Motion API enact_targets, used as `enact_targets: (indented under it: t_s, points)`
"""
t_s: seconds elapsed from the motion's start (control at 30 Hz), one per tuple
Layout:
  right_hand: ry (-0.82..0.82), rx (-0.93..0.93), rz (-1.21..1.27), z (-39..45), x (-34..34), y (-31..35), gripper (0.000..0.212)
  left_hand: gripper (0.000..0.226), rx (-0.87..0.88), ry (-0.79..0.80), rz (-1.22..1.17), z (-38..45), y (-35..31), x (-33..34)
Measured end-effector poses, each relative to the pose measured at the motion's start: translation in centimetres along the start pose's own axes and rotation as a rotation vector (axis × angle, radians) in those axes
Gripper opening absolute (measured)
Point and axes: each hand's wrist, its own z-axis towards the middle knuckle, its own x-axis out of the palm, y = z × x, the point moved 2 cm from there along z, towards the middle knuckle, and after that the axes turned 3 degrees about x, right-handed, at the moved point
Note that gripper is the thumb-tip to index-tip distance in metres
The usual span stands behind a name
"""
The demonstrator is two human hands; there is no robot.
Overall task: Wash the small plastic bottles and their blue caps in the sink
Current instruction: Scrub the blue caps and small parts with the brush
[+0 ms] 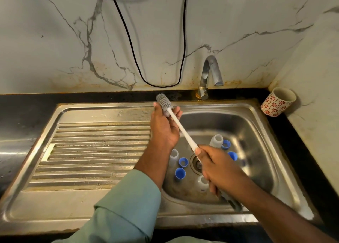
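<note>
Small plastic bottles [216, 141] and blue caps [180, 173] are lying loose in the sink [256, 132] basin around the drain, waiting for scrubbing. Above them, the left hand [163, 125] is curling round the bottle brush [163, 103] head, seemingly cleaning it, while the right hand [218, 165] is gripping its handle for leverage.

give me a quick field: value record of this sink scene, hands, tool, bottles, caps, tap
left hand: curled round the brush head
right hand: grips the handle
brush: gray bristles, white handle, held over the sink
bottles: three show in the basin, e.g.
blue caps: four loose in the basin, e.g.
tap: no water visible
cup: on the counter, right
</note>
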Motion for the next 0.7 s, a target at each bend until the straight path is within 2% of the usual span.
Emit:
enact_targets:
  t_s: [0.13,0.27,0.4,0.43,0.53,0.63,0.7]
  points:
    - [0.066,-0.013,0.023,-0.7,-0.1,-0.2,0.026,0.043,0.098,-0.038,-0.070,1.5,-1.6,0.4]
    - [0.028,0.032,0.114,0.3,-0.6,0.5,0.029,0.040,0.161,0.019,0.146,0.7,-0.2,0.5]
    - [0.110,0.013,0.089,-0.4,-0.3,0.6,0.025,0.041,0.224,-0.158,0.105,1.5,-1.8,0.0]
    - [0.122,0.021,0.094,-0.5,-0.3,0.6,0.026,0.041,0.239,-0.160,0.144,1.5,-1.8,-0.1]
    - [0.041,0.054,0.157,1.0,-0.6,1.1,0.027,0.045,0.238,-0.032,0.301,0.5,0.2,0.1]
    - [0.069,0.013,0.111,0.5,-0.4,1.1,0.025,0.045,0.231,-0.086,0.164,1.1,-0.8,0.0]
    - [0.095,-0.015,0.098,-0.5,-0.2,1.0,0.024,0.044,0.225,-0.054,0.100,1.6,-1.5,0.0]
